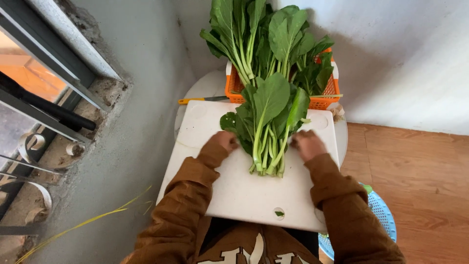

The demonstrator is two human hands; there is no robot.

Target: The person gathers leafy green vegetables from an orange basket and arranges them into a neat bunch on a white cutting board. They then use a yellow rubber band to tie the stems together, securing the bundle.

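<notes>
Loosely curled, the left hand (223, 142) and right hand (307, 144) flank a bunch of leafy greens (266, 124), each grip touching its sides rather than pinching (fingertips partly hidden by leaves). Stems point toward the person, lying on a white cutting board (244, 190) across the lap. Beyond sit an orange basket (325, 100) holding more greens and a yellow-handled knife (202, 99). Judging by this, stems are being squared up; trimming would call for the knife.
</notes>
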